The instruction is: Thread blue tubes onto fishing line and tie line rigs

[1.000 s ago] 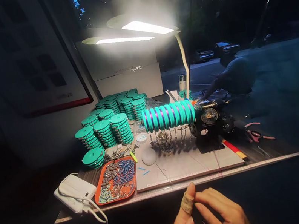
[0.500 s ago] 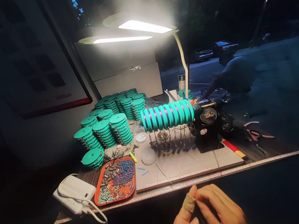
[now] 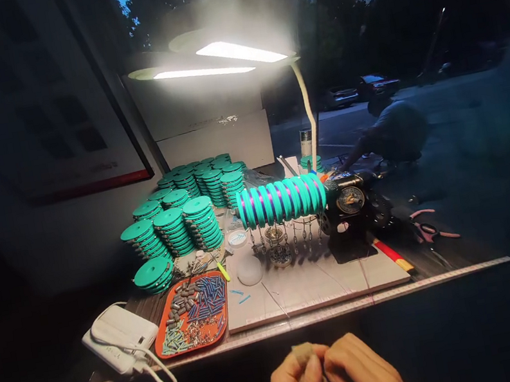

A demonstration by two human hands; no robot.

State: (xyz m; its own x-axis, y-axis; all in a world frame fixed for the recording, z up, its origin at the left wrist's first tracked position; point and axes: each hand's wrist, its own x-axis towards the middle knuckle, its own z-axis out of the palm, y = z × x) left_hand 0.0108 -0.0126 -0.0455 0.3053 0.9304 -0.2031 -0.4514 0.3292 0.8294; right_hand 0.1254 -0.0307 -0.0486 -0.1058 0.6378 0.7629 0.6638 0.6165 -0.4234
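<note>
My left hand (image 3: pixel 294 381) is closed in a pinch at the bottom of the view, below the table's front edge. A beige wrap (image 3: pixel 304 353) covers its index finger. Pressed up against it, my right hand (image 3: pixel 363 368) is closed too, its fingertips bent inward. Whatever they hold is too small or hidden to name. Beyond them a black winding machine (image 3: pixel 350 220) stands on a pale board (image 3: pixel 320 287). Its shaft carries a row of teal spools (image 3: pixel 281 201) with purple line between, and several small metal clips hang underneath.
An orange tray (image 3: pixel 163 343) of small tubes, weights and metal fittings lies left of the board. Beside it rest a white power bank (image 3: pixel 118 338) and cable. Stacked teal spools (image 3: pixel 170 228) stand behind. Pliers (image 3: pixel 430 228) lie at right. A lamp (image 3: pixel 307 110) arches overhead.
My hands have shifted slightly left and down in view. The left thumb has come up against the wrapped index finger. The whole scene has drifted a little left.
</note>
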